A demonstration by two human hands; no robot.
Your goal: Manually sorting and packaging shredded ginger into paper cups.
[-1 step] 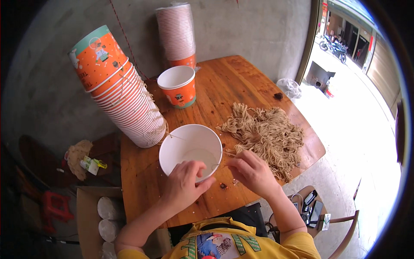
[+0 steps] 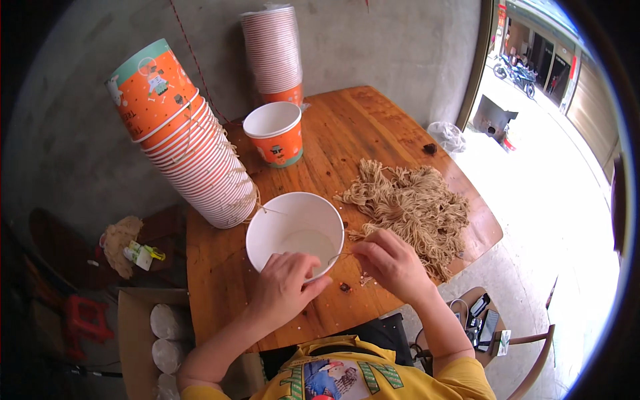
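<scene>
Nothing is shifting: left hand [image 2: 283, 283] is gripping the light, crushable bowl [image 2: 295, 230] rim, right hand [image 2: 393, 263] pinching limp string [image 2: 340, 255].

Glossy wood table [image 2: 373, 127]; matt paper bowl [image 2: 295, 230].

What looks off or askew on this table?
The tall cup stack at the left leans hard, tilted over toward the wall rather than upright. Small dark crumbs lie on the table near the right hand. The string pile lies loose and tangled. The white cup looks undamaged.
</scene>
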